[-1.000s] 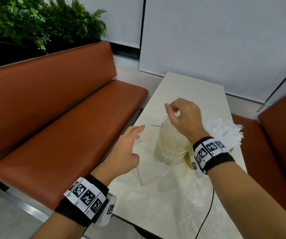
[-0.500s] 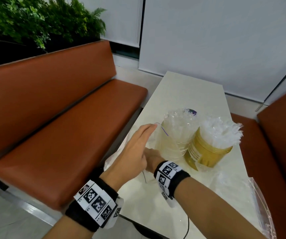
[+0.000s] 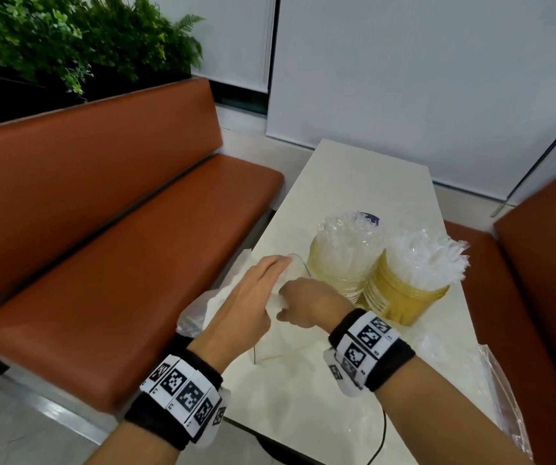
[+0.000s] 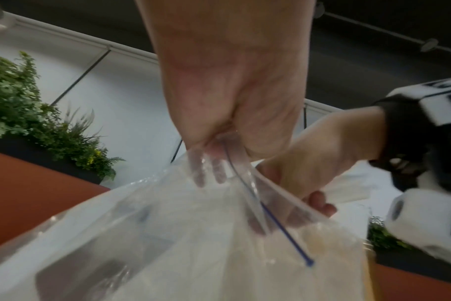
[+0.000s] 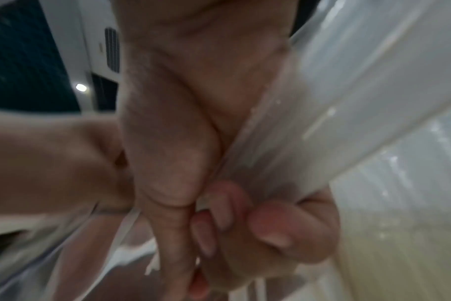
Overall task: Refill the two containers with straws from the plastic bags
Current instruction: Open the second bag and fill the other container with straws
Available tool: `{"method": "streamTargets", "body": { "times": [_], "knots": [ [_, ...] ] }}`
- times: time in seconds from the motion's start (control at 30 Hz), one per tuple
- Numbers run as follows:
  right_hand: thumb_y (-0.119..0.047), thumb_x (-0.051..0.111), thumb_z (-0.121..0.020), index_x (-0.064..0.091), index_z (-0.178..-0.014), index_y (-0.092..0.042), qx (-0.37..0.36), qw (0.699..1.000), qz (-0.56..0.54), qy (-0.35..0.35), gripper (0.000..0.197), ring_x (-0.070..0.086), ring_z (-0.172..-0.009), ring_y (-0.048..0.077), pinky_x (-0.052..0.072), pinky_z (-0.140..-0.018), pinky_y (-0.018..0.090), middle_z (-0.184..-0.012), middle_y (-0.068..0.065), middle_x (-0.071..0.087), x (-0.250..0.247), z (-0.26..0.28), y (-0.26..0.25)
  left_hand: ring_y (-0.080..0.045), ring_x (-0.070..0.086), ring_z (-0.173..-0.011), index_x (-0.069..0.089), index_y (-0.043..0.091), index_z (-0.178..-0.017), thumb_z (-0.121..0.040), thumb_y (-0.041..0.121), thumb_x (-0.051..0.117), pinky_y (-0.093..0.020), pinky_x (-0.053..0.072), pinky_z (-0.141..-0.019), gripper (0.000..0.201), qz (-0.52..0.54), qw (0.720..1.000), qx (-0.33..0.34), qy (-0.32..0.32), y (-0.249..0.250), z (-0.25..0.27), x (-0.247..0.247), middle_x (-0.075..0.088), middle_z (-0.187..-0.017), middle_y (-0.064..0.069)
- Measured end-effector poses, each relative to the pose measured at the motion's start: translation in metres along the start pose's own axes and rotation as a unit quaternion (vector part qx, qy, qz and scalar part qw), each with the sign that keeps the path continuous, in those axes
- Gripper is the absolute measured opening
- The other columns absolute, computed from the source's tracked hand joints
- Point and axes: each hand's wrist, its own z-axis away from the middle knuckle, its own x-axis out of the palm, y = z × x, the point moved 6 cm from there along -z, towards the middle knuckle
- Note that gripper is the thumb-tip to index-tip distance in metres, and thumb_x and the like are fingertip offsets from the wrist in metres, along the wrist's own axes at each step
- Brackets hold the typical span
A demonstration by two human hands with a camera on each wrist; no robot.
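Note:
Two containers stand side by side on the cream table point(image 3: 363, 182). The clear one point(image 3: 337, 276) holds clear-wrapped straws point(image 3: 347, 236); the gold one point(image 3: 404, 303) holds white straws point(image 3: 427, 256). A clear zip plastic bag point(image 3: 202, 307) point(image 4: 168, 244) lies at the table's left edge in front of them. My left hand point(image 3: 253, 297) point(image 4: 232, 101) pinches its zip rim. My right hand point(image 3: 310, 303) point(image 5: 219, 203) curls its fingers over the opposite rim, with the fingers inside the plastic point(image 5: 348, 101). What the bag holds is blurred.
A second, flat clear bag point(image 3: 504, 397) hangs over the table's near right edge. Orange benches flank the table on the left point(image 3: 135, 263) and right point(image 3: 544, 263). A black cable point(image 3: 383, 431) runs off the near edge. Plants stand behind the left bench.
My right hand left the top of the straws in the clear container and dropped to the bag near the left edge. My left hand closed on the bag's rim.

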Motion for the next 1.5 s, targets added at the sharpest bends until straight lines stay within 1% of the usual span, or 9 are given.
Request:
{"method": "streamTargets", "body": {
  "times": [0.13,0.23,0.33,0.47,0.57,0.9,1.2,1.37,1.5],
  "knots": [
    [-0.055,0.059,-0.094,0.06,-0.088,-0.017,-0.033,0.996,-0.085,-0.01,0.038,0.064,-0.081,0.026,0.048,-0.075,0.036,-0.084,0.003,0.064,-0.032,0.027,0.037,-0.009,0.048,-0.131,0.037,0.032,-0.151,-0.073,-0.028,0.049,-0.039,0.053,-0.102,0.099,0.011,0.997,-0.062,0.053,-0.025,-0.007,-0.016,0.038,-0.146,0.022],
    [-0.043,0.062,-0.097,0.062,-0.08,-0.011,-0.072,0.963,-0.259,0.029,0.036,0.06,-0.06,0.022,0.048,-0.06,0.03,-0.069,0.013,0.065,-0.058,0.045,0.064,-0.013,0.049,-0.13,0.043,0.029,-0.148,-0.078,-0.026,0.052,-0.025,0.051,-0.101,0.09,0.061,0.989,-0.101,0.092,-0.034,-0.011,-0.029,0.045,-0.141,0.016],
    [-0.022,0.06,-0.102,0.062,-0.092,-0.007,-0.135,0.869,-0.439,0.184,0.018,0.056,-0.059,0.022,0.047,-0.055,0.03,-0.07,0.01,0.06,-0.098,0.06,0.083,-0.013,0.048,-0.13,0.044,0.022,-0.147,-0.08,-0.024,0.053,-0.004,0.047,-0.084,0.081,0.077,0.984,-0.12,0.103,-0.034,-0.013,-0.033,0.046,-0.142,0.009],
    [-0.017,0.051,-0.106,0.052,-0.097,-0.015,-0.19,0.675,-0.551,0.452,0.009,0.048,-0.061,0.025,0.047,-0.059,0.031,-0.071,0.013,0.049,-0.149,0.071,0.109,-0.013,0.048,-0.128,0.045,0.028,-0.145,-0.074,-0.025,0.046,-0.037,0.05,-0.105,0.089,0.056,0.989,-0.093,0.098,-0.028,-0.011,-0.028,0.047,-0.139,0.015],
    [-0.021,0.049,-0.107,0.049,-0.096,-0.021,-0.16,0.62,-0.565,0.52,0.011,0.049,-0.064,0.022,0.047,-0.061,0.03,-0.074,0.013,0.049,-0.154,0.054,0.125,-0.005,0.053,-0.119,0.049,0.027,-0.142,-0.075,-0.022,0.045,-0.035,0.053,-0.099,0.084,0.064,0.99,-0.088,0.089,-0.022,-0.009,-0.027,0.049,-0.135,0.014],
    [-0.023,0.062,-0.1,0.062,-0.096,-0.016,-0.035,0.679,-0.564,0.47,0.009,0.062,-0.069,0.017,0.057,-0.079,0.043,-0.072,0.001,0.064,-0.079,-0.015,0.146,-0.006,0.063,-0.104,0.055,0.027,-0.134,-0.078,-0.015,0.045,-0.03,0.056,-0.079,0.071,0.079,0.993,-0.062,0.069,-0.018,-0.002,-0.023,0.053,-0.128,0.015],
    [0.005,0.067,-0.082,0.049,-0.128,-0.023,-0.118,0.617,-0.498,0.598,0.057,0.069,-0.086,0.019,0.058,-0.069,0.023,-0.102,0.012,0.068,-0.159,0.033,0.147,-0.005,0.063,-0.105,0.056,0.026,-0.134,-0.08,-0.015,0.046,-0.009,0.045,-0.067,0.068,0.076,0.994,-0.062,0.053,-0.013,-0.008,-0.02,0.053,-0.128,0.014],
    [0.008,0.06,-0.078,0.07,-0.103,-0.014,-0.086,0.696,-0.345,0.624,0.035,0.063,-0.081,0.007,0.052,-0.074,0.022,-0.091,0.004,0.07,-0.145,0.028,0.149,-0.006,0.063,-0.105,0.055,0.026,-0.135,-0.082,-0.013,0.048,-0.012,0.047,-0.066,0.067,0.075,0.995,-0.053,0.047,-0.006,-0.013,-0.018,0.052,-0.128,0.015],
    [-0.03,0.061,-0.098,0.07,-0.124,-0.013,0.034,0.849,-0.212,0.483,0.032,0.059,-0.116,0.018,0.053,-0.097,0.038,-0.119,0.001,0.068,-0.087,-0.001,0.15,0.0,0.061,-0.105,0.054,0.029,-0.137,-0.082,-0.012,0.047,-0.014,0.048,-0.068,0.069,0.071,0.996,-0.043,0.039,-0.001,-0.016,-0.019,0.051,-0.129,0.018]
  ]
}}
